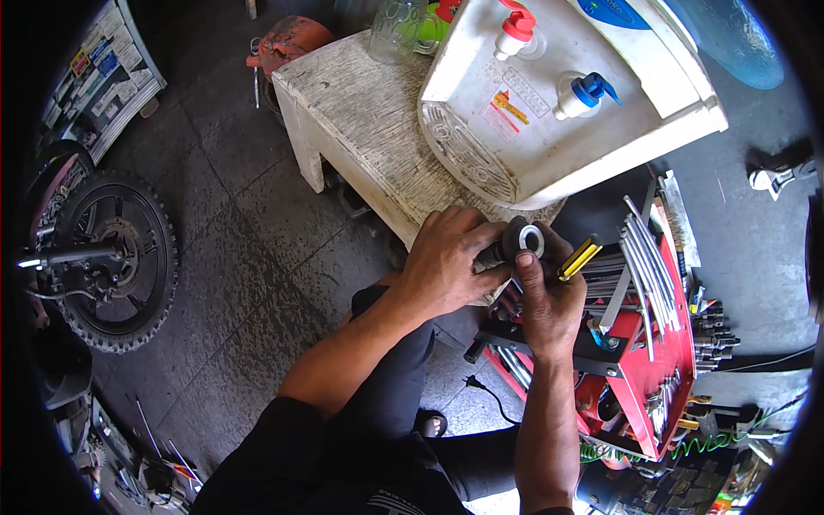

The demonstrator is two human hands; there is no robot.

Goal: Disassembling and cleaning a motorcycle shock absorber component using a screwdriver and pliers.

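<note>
My left hand (448,262) is closed around a dark, round metal part whose kind I cannot make out. A pale silver ring (531,239) with a dark hole shows at the part's end, facing up. My right hand (554,302) grips the same part from the other side, its thumb pressed just below the ring. A yellow screwdriver handle (580,257) with dark stripes sticks out of my right hand; the rest of that tool is hidden. Both hands are close together above the near corner of a worn, whitish wooden table (352,94).
On the table stand a white water dispenser (549,112) with red and blue taps and a clear glass mug (396,33). A red tool cart (657,360) with metal rods and sockets is close to my right. A motorcycle wheel (120,257) is at left; a black plug cord (491,390) lies below.
</note>
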